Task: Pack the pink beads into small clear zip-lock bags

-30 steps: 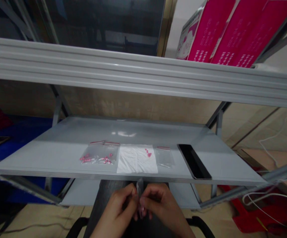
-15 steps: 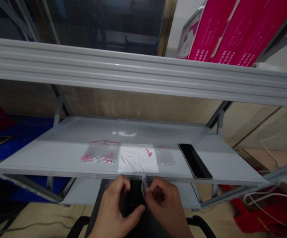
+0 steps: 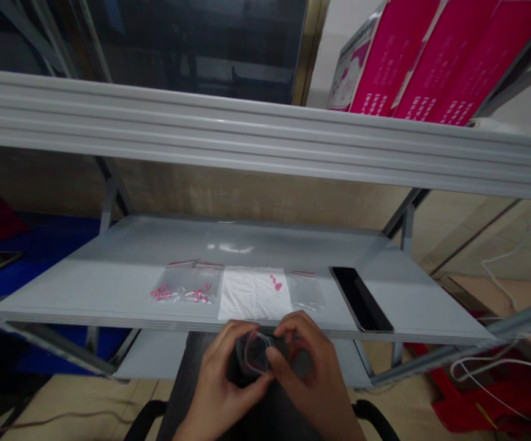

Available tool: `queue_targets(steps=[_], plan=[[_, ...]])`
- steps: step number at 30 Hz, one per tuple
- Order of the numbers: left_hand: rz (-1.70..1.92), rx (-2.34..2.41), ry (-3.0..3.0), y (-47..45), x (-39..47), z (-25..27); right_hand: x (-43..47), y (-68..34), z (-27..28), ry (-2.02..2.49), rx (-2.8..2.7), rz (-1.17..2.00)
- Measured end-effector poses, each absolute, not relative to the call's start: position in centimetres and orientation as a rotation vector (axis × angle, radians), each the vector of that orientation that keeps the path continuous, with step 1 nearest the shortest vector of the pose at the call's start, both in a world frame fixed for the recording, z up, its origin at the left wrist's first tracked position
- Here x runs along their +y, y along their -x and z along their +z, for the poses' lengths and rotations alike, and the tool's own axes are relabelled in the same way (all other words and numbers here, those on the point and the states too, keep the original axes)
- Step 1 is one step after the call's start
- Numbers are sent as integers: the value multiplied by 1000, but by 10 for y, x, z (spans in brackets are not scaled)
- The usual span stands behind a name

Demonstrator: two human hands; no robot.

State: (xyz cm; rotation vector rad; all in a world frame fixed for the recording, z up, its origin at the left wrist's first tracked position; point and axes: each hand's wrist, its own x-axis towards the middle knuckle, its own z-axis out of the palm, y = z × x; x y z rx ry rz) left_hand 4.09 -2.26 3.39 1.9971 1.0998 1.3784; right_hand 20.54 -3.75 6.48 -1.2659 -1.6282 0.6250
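A small clear zip bag (image 3: 256,355) is between my hands, just in front of the table edge, its mouth spread into a round opening. My left hand (image 3: 228,373) curls about its left side, with fingertips at the top of the rim and the thumb at the bottom. On the other side my right hand (image 3: 308,370) holds the rim with its thumb against the bag. Beyond them lies a white cloth or tissue (image 3: 251,297) with several small pink pieces (image 3: 276,283) at its upper right.
Two clear zip bags with pink pieces (image 3: 166,288) (image 3: 203,291) lie left of the tissue. A flat zip bag (image 3: 306,291) and a black phone (image 3: 361,298) are to the right. A grey shelf rail (image 3: 247,138) crosses above the table, with pink boxes (image 3: 421,67) on it.
My left hand has come over to the bag and taken its left side. The bag's mouth has been opened from a narrow, folded shape into a round one.
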Motion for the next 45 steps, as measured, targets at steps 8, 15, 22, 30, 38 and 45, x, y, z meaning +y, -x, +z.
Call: queue_targets(steps=[8, 15, 22, 30, 38, 45], plan=[[1327, 1000, -1904, -44, -21, 34, -42, -200, 60, 1131, -1769, 811], [1115, 690, -1317, -36, -16, 25, -35, -220, 69, 1004, -1888, 931], [1069, 639, -991, -45, -13, 17, -30, -215, 66, 962, -1839, 926], [990, 1057, -1975, -31, 46, 47, -4, -226, 42, 1026, -1128, 840], [699, 1201, -2392, -45, 122, 50, 73, -209, 15, 1164, -940, 666], [498, 1276, -2603, -54, 133, 44, 101, -190, 9, 1368, -1071, 482]])
